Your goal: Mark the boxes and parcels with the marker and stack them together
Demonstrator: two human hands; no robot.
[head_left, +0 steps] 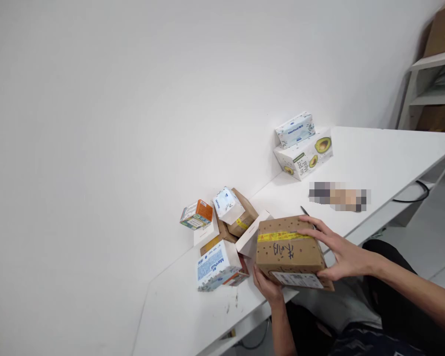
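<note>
A brown cardboard box [287,249] with yellow tape, black handwriting and a white label sits at the near edge of the white table [374,158]. My left hand [267,287] grips its lower left corner from below. My right hand [337,249] lies over its right side, fingers spread across the top and thumb under the edge. Both hands hold the box.
Left of the box lies a heap of small boxes: a blue-and-white tissue pack [217,264], an orange carton [196,214], a white pack [228,203] and brown parcels [244,217]. Farther back stand an avocado-print box [306,155] with a tissue pack [294,129] on top. Shelves [430,84] are at right.
</note>
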